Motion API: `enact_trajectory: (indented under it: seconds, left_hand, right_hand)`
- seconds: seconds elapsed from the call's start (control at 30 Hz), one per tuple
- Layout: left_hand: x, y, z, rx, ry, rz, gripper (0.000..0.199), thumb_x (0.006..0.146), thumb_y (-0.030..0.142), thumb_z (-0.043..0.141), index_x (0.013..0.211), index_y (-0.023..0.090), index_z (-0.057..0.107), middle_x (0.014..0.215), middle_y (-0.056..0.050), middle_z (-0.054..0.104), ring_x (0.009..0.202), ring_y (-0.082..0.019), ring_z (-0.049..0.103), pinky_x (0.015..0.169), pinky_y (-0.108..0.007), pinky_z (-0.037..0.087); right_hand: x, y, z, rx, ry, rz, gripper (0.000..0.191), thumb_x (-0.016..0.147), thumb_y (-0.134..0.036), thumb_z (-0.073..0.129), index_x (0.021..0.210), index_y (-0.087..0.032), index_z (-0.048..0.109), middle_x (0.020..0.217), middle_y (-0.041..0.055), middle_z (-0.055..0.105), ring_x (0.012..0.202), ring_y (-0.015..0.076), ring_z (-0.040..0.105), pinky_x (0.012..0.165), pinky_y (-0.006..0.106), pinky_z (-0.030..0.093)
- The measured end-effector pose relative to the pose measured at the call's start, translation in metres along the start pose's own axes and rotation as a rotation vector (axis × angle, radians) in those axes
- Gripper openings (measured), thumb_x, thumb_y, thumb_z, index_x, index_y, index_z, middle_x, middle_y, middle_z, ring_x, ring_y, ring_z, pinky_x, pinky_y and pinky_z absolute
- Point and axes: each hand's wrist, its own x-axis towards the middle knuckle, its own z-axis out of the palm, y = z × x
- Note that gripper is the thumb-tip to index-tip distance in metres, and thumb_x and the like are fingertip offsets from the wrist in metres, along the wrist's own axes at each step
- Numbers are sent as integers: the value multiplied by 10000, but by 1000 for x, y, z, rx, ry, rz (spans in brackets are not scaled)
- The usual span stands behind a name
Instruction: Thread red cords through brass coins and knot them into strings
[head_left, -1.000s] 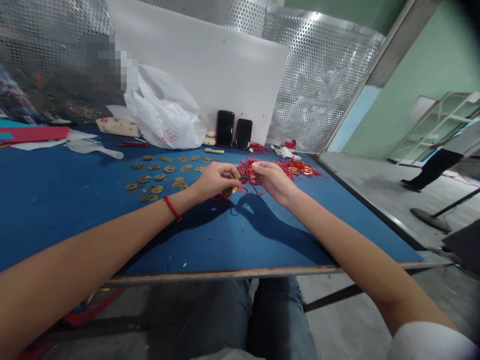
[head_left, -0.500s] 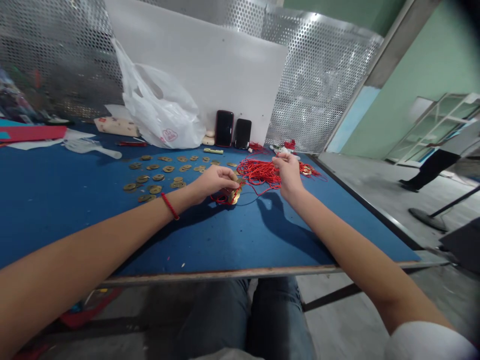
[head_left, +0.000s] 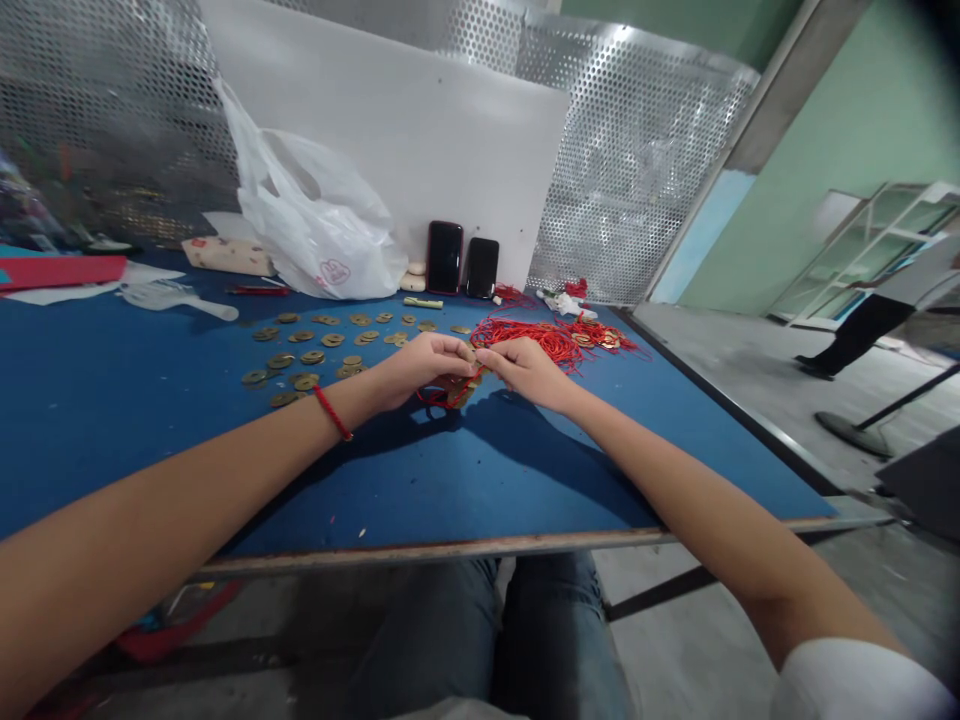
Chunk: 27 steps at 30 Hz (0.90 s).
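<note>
Already, round gold metal coins (head_left: pixel 463 393) hang on red string (head_left: pixel 433 403) pinched by left hand (head_left: pixel 433 362) and right hand (head_left: pixel 527 371); leftward, loose brown coins (head_left: pixel 306 382) wait.

At the centre, the left hand (head_left: pixel 429 362) and right hand (head_left: pixel 529 370) hide part of the coin bundle (head_left: pixel 463 392) and its red cord (head_left: pixel 435 403); what the latter hand grips cannot be told. At three o'clock the edge cuts off part of a person (head_left: pixel 859 333). Toward nine, markings on the loose coins (head_left: pixel 313 357) are too small to read.

Coins (head_left: pixel 333 340) dull brassy metal; bag (head_left: pixel 330 220) glossy plastic; tabletop (head_left: pixel 450 490) smooth, matt
</note>
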Motion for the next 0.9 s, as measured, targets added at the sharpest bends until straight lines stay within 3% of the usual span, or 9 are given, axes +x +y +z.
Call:
enact_trajectory:
  seconds: [0.37,0.7,0.9]
  left_hand:
    - [0,1,-1,-79,-53,16,281,721,370,778,822,139,653,765,-24,670,685,-118,630,671,-248,522]
    - [-4,3,2,82,-83,155,278,757,383,756,813,129,656,788,-28,682,716,-116,621,676,-231,507]
    - [-4,2,3,41,-82,130,256,743,352,756,760,131,629,720,-12,669,665,-106,614,678,-233,499]
  right_hand:
    - [3,-1,4,295,77,66,650,819,-755,387,548,-165,414,435,-37,397,409,43,378,453,194,288]
    - [2,-5,4,305,78,33,620,837,-707,431,557,-153,429,431,-53,381,414,22,322,442,193,246]
    - [1,-8,4,409,89,69,573,859,-653,457,574,-156,440,420,-62,400,379,16,328,436,183,266]
